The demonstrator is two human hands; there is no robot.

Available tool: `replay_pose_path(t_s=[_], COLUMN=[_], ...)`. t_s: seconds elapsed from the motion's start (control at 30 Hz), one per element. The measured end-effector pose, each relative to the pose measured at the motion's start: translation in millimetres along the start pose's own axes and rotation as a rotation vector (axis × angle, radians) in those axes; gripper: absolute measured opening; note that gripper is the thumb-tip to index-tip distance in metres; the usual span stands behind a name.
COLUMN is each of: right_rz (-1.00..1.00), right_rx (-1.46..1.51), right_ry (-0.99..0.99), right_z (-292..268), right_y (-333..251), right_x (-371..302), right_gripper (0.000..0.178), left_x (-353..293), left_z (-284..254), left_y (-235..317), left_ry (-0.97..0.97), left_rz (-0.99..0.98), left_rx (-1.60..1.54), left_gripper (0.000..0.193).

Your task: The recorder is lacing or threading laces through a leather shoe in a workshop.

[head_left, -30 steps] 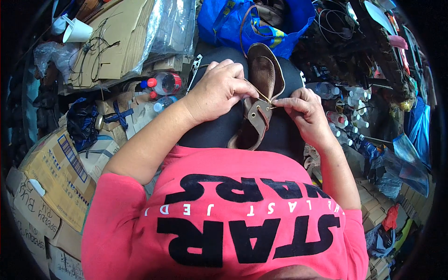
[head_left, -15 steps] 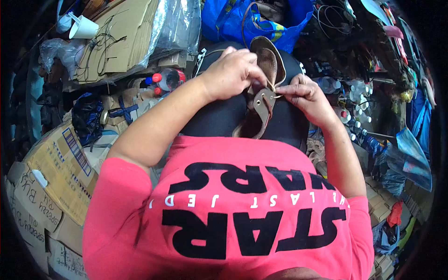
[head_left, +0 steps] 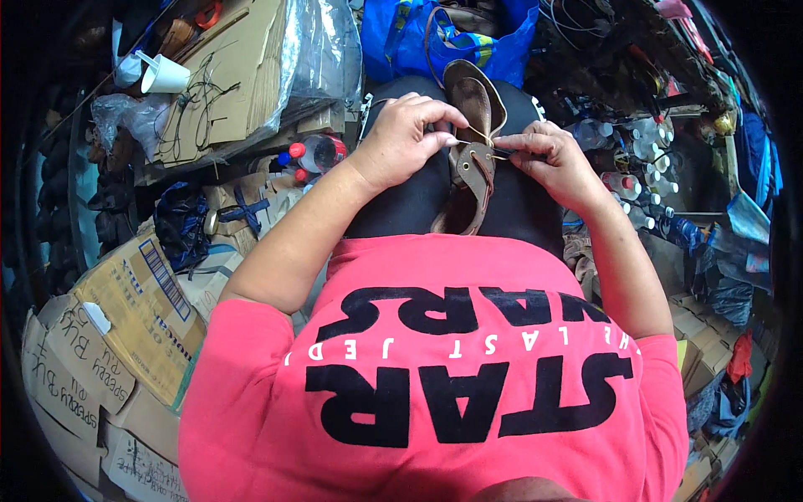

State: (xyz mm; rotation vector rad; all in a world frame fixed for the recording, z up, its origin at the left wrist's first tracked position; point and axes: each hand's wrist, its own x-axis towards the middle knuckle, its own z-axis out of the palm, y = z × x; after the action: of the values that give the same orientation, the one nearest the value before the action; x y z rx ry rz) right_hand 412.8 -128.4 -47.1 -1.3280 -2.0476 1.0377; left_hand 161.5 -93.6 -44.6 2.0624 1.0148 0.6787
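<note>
A brown leather shoe upper (head_left: 477, 169) with metal eyelets lies across my dark-trousered lap, its rounded brown end (head_left: 473, 84) pointing away from me. My left hand (head_left: 408, 138) is closed in a pinch at its left side, thumb and forefinger on a thin tan lace (head_left: 477, 132) that runs to the eyelet area. On the opposite side, my right hand (head_left: 548, 161) pinches another stretch of lace close to the leather edge. The lace's exact path through the eyelets is too small to make out.
Beyond my knees stands a blue bag (head_left: 502, 42). Flattened cardboard (head_left: 226, 71) and a white cup (head_left: 165, 75) are at the far left, above a red-capped bottle (head_left: 319, 153). Cardboard boxes (head_left: 138, 314) fill the near left; several bottles (head_left: 644, 167) stand at the right.
My left hand has drawn back leftward from the eyelets, with lace now stretched between it and the leather. The right hand stays at the right edge. The whole view has shifted slightly.
</note>
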Motion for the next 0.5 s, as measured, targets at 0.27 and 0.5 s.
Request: replay_pose_path(t_s=[0.27,0.5], right_rz=[-0.035,-0.037], right_rx=[-0.082,-0.232], right_ry=[0.022,0.054], right_z=[2.7,2.7], right_y=[-0.6,-5.8], right_x=[-6.6,-11.1], right_gripper=[0.030,0.029], left_x=[-10.4,-18.3], left_z=[6.4,-5.3], left_y=[1.3,26.5], left_ry=[0.050,0.064], left_rz=[-0.017,0.089], left_rx=[-0.030,0.199], left_gripper=[0.021,0.015])
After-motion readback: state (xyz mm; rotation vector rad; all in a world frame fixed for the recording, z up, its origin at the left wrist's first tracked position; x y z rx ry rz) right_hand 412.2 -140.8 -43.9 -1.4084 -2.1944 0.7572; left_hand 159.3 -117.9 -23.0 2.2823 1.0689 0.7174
